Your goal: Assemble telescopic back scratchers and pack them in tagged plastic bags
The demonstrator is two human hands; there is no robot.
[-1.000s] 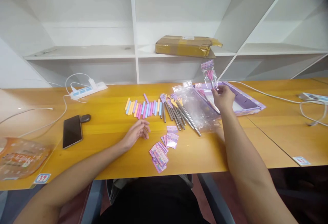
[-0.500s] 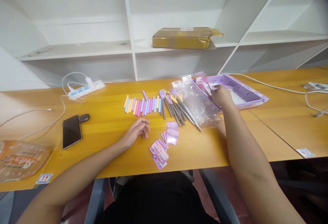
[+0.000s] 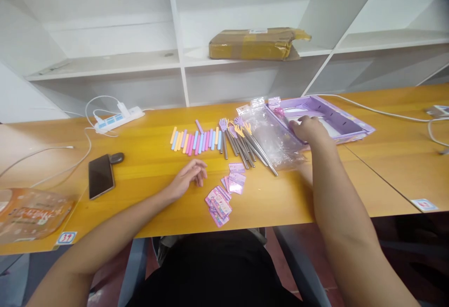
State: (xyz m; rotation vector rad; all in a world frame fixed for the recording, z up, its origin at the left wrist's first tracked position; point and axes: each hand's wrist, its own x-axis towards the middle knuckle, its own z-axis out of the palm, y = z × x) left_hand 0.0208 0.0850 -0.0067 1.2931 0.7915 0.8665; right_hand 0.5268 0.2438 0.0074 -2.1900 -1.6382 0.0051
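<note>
My right hand (image 3: 310, 130) is over the near left side of a purple box (image 3: 351, 122), with its fingers closed on the handle of a back scratcher whose pink head (image 3: 278, 112) points left. Another scratcher with a purple head (image 3: 302, 106) lies inside the box. Clear plastic bags (image 3: 271, 138) spread beside and under the box's left edge. Metal-handled back scratchers (image 3: 245, 141) with purple and yellow hand-shaped heads lie in a pile. My left hand (image 3: 191, 174) rests on the table, fingers loosely curled and apart, holding nothing. Near it are printed cards (image 3: 219, 204) and pastel sticks (image 3: 196, 141).
A phone (image 3: 101, 176) and a power strip (image 3: 119, 119) with white cables are on the left. An orange-printed plastic bag (image 3: 35, 215) sits at the left front. A taped cardboard box (image 3: 252, 45) stands on the white shelf behind. Another cable (image 3: 379, 109) runs along the right.
My right hand has lowered the pink back scratcher, whose head now sits lower at the box's left side. My left hand stays in place. The view has shifted slightly.
</note>
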